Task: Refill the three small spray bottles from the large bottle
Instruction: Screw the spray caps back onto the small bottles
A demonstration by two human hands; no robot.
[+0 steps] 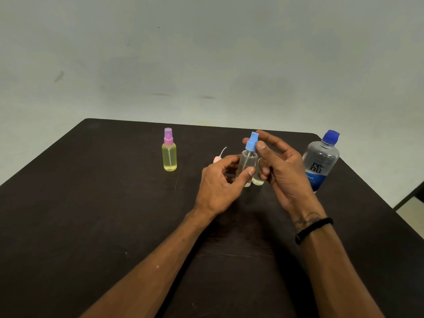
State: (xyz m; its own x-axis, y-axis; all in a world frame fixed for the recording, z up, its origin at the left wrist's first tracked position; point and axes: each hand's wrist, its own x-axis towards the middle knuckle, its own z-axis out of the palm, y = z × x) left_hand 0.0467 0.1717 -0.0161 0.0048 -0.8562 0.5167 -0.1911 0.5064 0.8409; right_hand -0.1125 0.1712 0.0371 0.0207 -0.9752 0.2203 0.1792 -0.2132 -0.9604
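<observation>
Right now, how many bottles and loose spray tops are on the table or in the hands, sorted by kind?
Small spray bottles: 3: the yellow one with a pink top, the clear one with a blue top held by both hands, and an uncapped one behind it.
Large bottles: 1: the blue-capped bottle.
Loose spray tops: 1: the pink top lying on the table.
Total: 5.

Left hand [220, 180] curled gripping; right hand [282, 166] pinching above.

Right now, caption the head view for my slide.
Left hand holds clear bottle, right hand at its blue sprayer; large bottle waits.
</observation>
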